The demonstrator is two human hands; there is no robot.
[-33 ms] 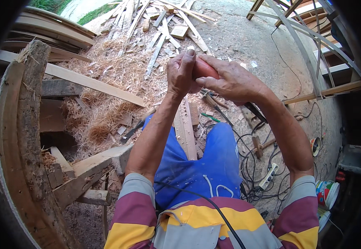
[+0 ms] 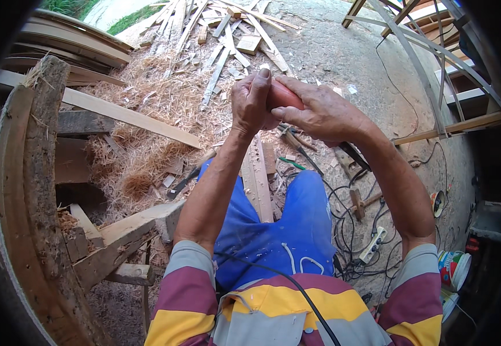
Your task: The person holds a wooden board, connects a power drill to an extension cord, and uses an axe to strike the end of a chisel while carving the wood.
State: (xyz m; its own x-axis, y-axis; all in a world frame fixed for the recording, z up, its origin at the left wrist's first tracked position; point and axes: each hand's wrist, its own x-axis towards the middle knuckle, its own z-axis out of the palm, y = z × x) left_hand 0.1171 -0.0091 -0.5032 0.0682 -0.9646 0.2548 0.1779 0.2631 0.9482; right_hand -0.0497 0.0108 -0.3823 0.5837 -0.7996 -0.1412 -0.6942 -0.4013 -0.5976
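Note:
My left hand (image 2: pixel 250 101) and my right hand (image 2: pixel 316 109) are closed around a reddish, rounded object (image 2: pixel 279 95), raised in front of me at the upper middle; their grip hides much of it. A dark elongated item (image 2: pixel 354 155) shows behind my right wrist; I cannot tell if it joins what I hold. Below my hands, a narrow board with a row of small holes (image 2: pixel 257 173) lies between my legs in blue trousers. A hammer-like tool (image 2: pixel 292 138) lies just beyond it, and another tool with a dark blade (image 2: pixel 178 187) is beside my left leg.
Rough timbers (image 2: pixel 43 184) and stacked boards (image 2: pixel 77 40) fill the left. Offcuts (image 2: pixel 216 75) and shavings (image 2: pixel 132 155) cover the ground ahead. Black cords, a white power strip (image 2: pixel 373 245) and buckets (image 2: pixel 455 271) are at the right, below a slatted frame (image 2: pixel 435 69). A cable crosses my shirt.

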